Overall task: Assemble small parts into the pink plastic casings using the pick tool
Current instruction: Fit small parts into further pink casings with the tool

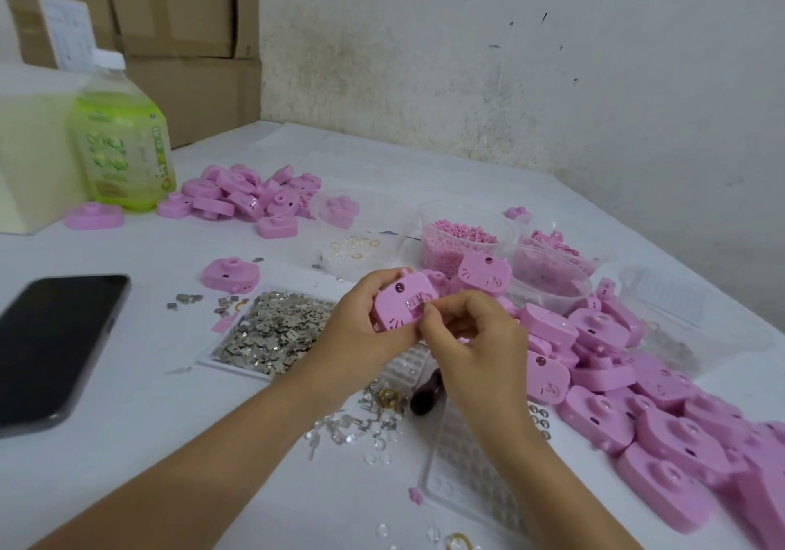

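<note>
On the left, the tray of metal pieces (pixel 272 328) lies on the worktop (pixel 170 422). Our left hand (pixel 361 326) grips 1 pink casing (pixel 399 294) above the worktop, its long axis rising toward the right. Our right hand (pixel 475 337) meets it from the right and pinches a small shiny part (pixel 414 305) at the slot. The dark pick tool (pixel 424 396) is just under the right hand, so we judge this hand the nearer one to take it.
</note>
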